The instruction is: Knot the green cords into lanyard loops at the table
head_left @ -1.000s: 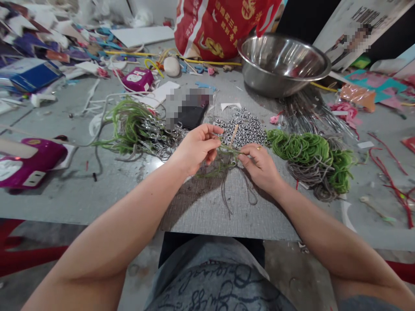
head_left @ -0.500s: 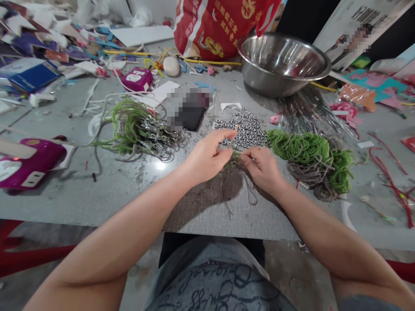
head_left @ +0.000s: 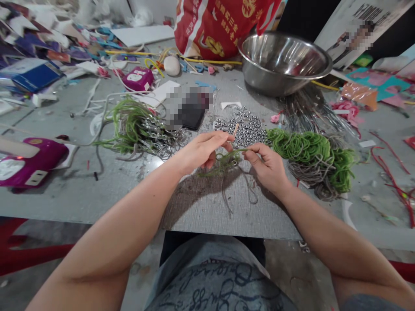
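My left hand (head_left: 207,149) is closed with bent fingers around a thin pale stick (head_left: 236,128), whose tip sticks up past the fingertips. Green cord (head_left: 227,160) hangs in loops just below those fingers. My right hand (head_left: 266,166) pinches the cord's other side between thumb and fingertips. Grey cord ends (head_left: 251,194) trail down onto the table from between the hands. Behind them lies a patch of shiny silver beads (head_left: 248,127). To the right of my right hand rests a pile of green and grey cords (head_left: 301,149).
Finished-looking green cords with silver chain (head_left: 139,125) lie at left, beside a dark phone (head_left: 193,114). Farther back stand a steel bowl (head_left: 285,80) and a red bag (head_left: 214,32). Purple power sockets (head_left: 42,160) sit at left. Red cords (head_left: 394,181) lie at right.
My left hand has turned over and moved slightly left, its fingers now bent downward. The right hand has shifted a little right, and more green cord shows between them.
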`<action>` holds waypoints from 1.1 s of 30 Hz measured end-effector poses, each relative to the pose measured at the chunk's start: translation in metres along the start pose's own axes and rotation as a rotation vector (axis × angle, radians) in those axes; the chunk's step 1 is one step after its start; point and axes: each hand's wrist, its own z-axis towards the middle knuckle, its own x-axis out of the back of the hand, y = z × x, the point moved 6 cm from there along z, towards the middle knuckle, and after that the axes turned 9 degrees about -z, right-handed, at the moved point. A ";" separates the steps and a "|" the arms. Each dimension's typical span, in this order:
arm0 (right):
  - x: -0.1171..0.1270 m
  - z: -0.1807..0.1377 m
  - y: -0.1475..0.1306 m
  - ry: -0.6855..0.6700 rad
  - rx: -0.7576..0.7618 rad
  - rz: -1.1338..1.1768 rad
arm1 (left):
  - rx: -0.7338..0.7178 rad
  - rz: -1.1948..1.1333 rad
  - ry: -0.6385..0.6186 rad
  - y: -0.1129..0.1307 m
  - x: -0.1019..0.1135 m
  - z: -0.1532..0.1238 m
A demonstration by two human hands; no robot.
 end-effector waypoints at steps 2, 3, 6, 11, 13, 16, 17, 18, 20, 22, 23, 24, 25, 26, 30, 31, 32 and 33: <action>0.001 -0.001 -0.001 0.003 -0.008 0.052 | 0.068 -0.018 -0.080 -0.006 -0.005 0.001; 0.001 -0.001 -0.002 0.011 -0.014 0.077 | 0.102 -0.016 -0.116 -0.010 -0.007 0.001; 0.003 0.000 0.001 0.050 -0.060 0.158 | 0.153 -0.013 -0.175 -0.016 -0.012 0.002; 0.008 0.004 0.015 0.132 -0.158 0.202 | 0.098 -0.015 -0.107 -0.020 -0.007 0.006; 0.011 0.005 0.023 0.185 -0.195 0.200 | 0.094 -0.013 -0.085 -0.021 -0.006 0.007; 0.017 0.008 0.037 0.250 -0.229 0.179 | 0.128 -0.033 -0.054 -0.022 -0.005 0.008; 0.018 0.008 0.041 0.271 -0.236 0.172 | 0.142 -0.040 -0.041 -0.022 -0.005 0.008; 0.020 0.009 0.045 0.291 -0.242 0.172 | 0.152 -0.045 -0.030 -0.022 -0.005 0.008; 0.024 0.010 0.051 0.340 -0.257 0.194 | 0.160 -0.040 -0.028 -0.022 -0.006 0.008; 0.026 0.010 0.056 0.383 -0.276 0.219 | 0.147 -0.020 -0.039 -0.021 -0.007 0.009; 0.027 0.010 0.058 0.396 -0.286 0.225 | 0.137 -0.001 -0.042 -0.021 -0.007 0.009; 0.027 0.010 0.059 0.408 -0.296 0.230 | 0.125 0.029 -0.042 -0.021 -0.006 0.009; 0.028 0.010 0.059 0.418 -0.307 0.237 | 0.113 0.071 -0.038 -0.020 -0.006 0.009; 0.028 0.010 0.060 0.430 -0.319 0.250 | 0.101 0.123 -0.033 -0.019 -0.005 0.009; 0.026 0.009 0.065 0.460 -0.393 0.368 | 0.054 0.312 -0.019 -0.015 -0.005 0.011; 0.025 0.010 0.066 0.448 -0.411 0.407 | 0.044 0.336 -0.017 -0.015 -0.005 0.012; 0.023 0.010 0.067 0.429 -0.426 0.444 | 0.041 0.353 -0.018 -0.015 -0.005 0.012; 0.022 0.010 0.067 0.408 -0.435 0.478 | 0.043 0.368 -0.021 -0.015 -0.005 0.013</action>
